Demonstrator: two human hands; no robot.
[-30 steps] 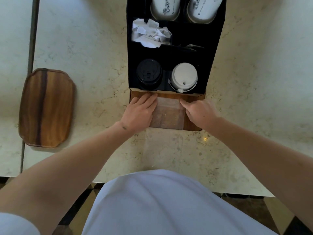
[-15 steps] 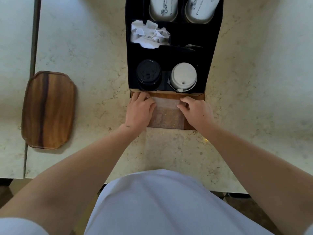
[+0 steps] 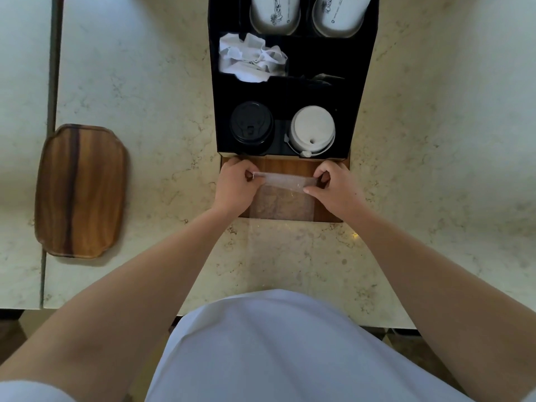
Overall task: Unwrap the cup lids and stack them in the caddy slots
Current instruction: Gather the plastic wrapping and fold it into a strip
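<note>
A black caddy [image 3: 359, 91] stands on the marble counter. Its near slots hold a stack of black lids [image 3: 251, 125] on the left and white lids [image 3: 312, 131] on the right. In front of it, a clear plastic wrapper [image 3: 282, 195] lies over a wooden board [image 3: 290, 165] and down onto the counter. My left hand [image 3: 235, 187] pinches the wrapper's far left corner and my right hand [image 3: 333, 188] pinches its far right corner. The far edge is lifted and folded back toward me.
Two white paper cup stacks [image 3: 275, 13] [image 3: 339, 15] fill the caddy's far slots, with crumpled white paper [image 3: 251, 58] in the middle left compartment. A wooden tray [image 3: 81, 191] lies at the left on the counter. The counter's front edge runs just before my body.
Both hands went from resting flat on the wrapper to pinching its far corners. They lifted the far edge and folded it back toward me.
</note>
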